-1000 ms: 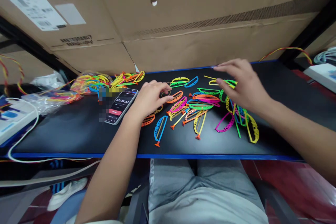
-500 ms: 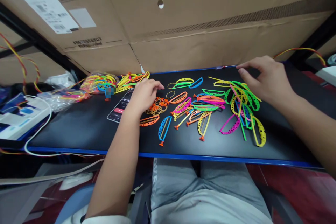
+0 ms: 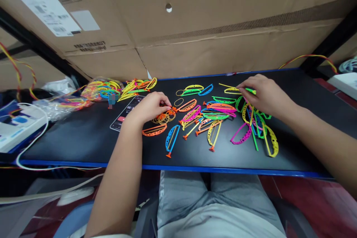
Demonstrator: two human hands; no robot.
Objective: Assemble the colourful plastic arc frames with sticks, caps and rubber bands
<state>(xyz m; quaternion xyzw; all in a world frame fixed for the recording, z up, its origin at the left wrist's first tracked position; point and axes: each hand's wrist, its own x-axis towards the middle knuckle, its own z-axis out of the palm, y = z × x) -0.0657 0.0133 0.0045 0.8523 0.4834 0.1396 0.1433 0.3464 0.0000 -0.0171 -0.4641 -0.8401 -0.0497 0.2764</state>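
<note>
My left hand (image 3: 153, 107) reaches down to the pile of rubber bands and orange suction-cup tips (image 3: 165, 116). Its fingers are pinched at the pile's upper edge, and what lies between them is too small to name. On the right, my right hand (image 3: 255, 91) is over the heap of plastic bows (image 3: 249, 113) in yellow, green and pink. Thumb and index finger are closed at a yellow-green piece, partly hidden by the hand. Between the hands lie several small bows with sticks (image 3: 219, 109). A blue bow (image 3: 172, 137) rests nearer the front edge.
A phone (image 3: 125, 113) lies partly behind my left wrist. Plastic bags of coloured parts (image 3: 103, 89) and a loose pile of bows (image 3: 136, 87) are at the back left. Behind the black table (image 3: 178, 160) stands a large cardboard sheet (image 3: 156, 26). A white cable (image 3: 33, 167) crosses the left edge.
My left hand has come down to the rubber-band pile and its fingers have closed. My right hand has moved left and down onto the bows, its fingers now pinched. The view has shifted slightly.
</note>
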